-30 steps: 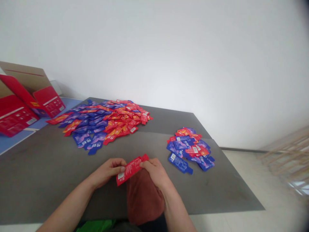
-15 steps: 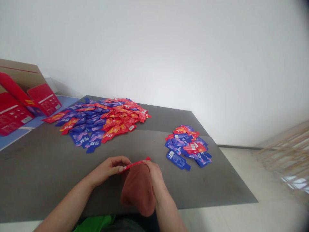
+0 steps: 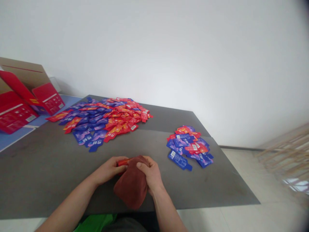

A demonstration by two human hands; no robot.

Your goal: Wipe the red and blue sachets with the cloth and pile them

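Observation:
Near the front edge of the table, my left hand (image 3: 109,170) pinches one end of a red and orange sachet (image 3: 123,162). A brown cloth (image 3: 133,183) hangs from my right hand (image 3: 151,172), which grips it with the thumb on top. The cloth covers the sachet's right part, so whether my right fingers also press on the sachet through it is hidden. To the right of my hands lies a small pile of blue and red sachets (image 3: 190,145). One blue sachet (image 3: 180,160) lies flat at that pile's near side.
A larger heap of red and blue sachets (image 3: 103,119) spreads over the back left of the dark grey table (image 3: 154,141). Open red cardboard boxes (image 3: 45,96) stand on a blue surface at far left. Behind is a white wall (image 3: 169,64); wooden sticks (image 3: 289,145) are at right.
My right thumb has come over onto the cloth, which now wraps the sachet's right part. The cloth has shifted left. The sachet's red tip, earlier showing at the right, is now covered.

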